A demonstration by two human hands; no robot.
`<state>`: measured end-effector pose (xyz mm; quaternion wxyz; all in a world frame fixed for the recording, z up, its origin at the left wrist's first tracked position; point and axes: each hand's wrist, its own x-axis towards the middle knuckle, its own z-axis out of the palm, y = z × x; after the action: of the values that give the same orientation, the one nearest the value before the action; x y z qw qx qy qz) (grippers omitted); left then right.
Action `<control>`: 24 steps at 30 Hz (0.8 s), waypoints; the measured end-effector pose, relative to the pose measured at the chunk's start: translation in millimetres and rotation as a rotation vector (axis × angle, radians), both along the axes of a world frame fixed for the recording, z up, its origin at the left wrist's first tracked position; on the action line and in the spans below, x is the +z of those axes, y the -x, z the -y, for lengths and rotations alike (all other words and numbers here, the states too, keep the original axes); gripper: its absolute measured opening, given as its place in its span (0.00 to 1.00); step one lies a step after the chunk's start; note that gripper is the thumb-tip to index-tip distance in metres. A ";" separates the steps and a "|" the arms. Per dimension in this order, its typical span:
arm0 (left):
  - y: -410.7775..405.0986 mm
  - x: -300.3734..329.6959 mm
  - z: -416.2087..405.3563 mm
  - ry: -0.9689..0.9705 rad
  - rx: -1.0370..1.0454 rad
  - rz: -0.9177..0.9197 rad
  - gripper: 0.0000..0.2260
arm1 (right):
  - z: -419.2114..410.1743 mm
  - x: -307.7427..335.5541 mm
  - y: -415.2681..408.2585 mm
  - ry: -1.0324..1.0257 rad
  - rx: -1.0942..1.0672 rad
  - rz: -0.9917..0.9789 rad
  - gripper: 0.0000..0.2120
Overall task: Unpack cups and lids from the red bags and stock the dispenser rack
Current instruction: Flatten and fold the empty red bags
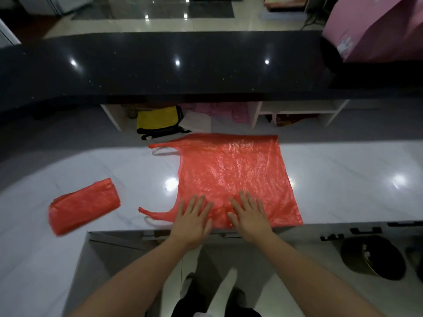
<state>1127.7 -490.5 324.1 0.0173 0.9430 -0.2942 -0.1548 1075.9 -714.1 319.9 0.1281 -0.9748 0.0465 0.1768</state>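
Bare forearms are seen entering from 6 o'clock, reaching up over the near edge of the white marble counter (343, 179). Below them, dark trousers and a pale shoe are glimpsed on the tiled floor.

Left hand (193, 219): laid flat, fingers straight and slightly spread, palm pressed on the near left part of the flat red bag (231, 172). Nothing is gripped.

Right hand (248, 216): likewise laid flat with fingers extended and spread, pressed on the same bag just beside the left hand, thumbs nearly meeting. Nothing is gripped.

Flat red bag: spread out on the counter at frame centre, empty-looking and smoothed, its two handle loops pointed toward 9 o'clock. Its near edge is lined up close to the counter's front edge; its far edge overhangs the back of the counter slightly.

Folded red bag (83, 205): lain on the counter toward 8 o'clock, well apart from the flat one, folded into a thick rectangle and tilted.

Black countertop (160, 69): a raised glossy ledge is set across the frame at 12 o'clock, with ceiling lights reflected in it. A pink box (377, 30) is stood at 1 o'clock on its right end.

Under the ledge, open shelving is seen, with a yellow bag (156, 120) inside. A dark round bin (373, 257) is noted at 4 o'clock on the floor.
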 end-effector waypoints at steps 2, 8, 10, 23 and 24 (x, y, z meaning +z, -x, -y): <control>2.1 -10.9 12.0 0.040 0.089 -0.017 0.28 | -10.6 -11.2 -7.0 -0.009 0.001 -0.003 0.31; -9.5 -48.6 -16.1 0.109 0.107 0.045 0.25 | 14.7 -46.7 0.1 0.089 -0.003 0.082 0.29; -18.7 -52.7 -34.8 0.113 0.121 0.082 0.25 | 32.5 -52.0 4.0 0.119 -0.042 0.121 0.29; -9.6 -36.5 -38.2 0.024 -0.149 0.043 0.38 | 61.2 -33.6 43.6 0.124 0.111 0.047 0.42; -4.0 -39.5 -32.0 0.008 -0.211 0.037 0.39 | 64.8 -32.9 50.8 0.151 0.148 0.026 0.44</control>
<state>1131.7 -458.4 284.6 -0.0006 0.9094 -0.3927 -0.1372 1025.1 -778.9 287.1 0.0415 -0.9846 -0.0140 0.1692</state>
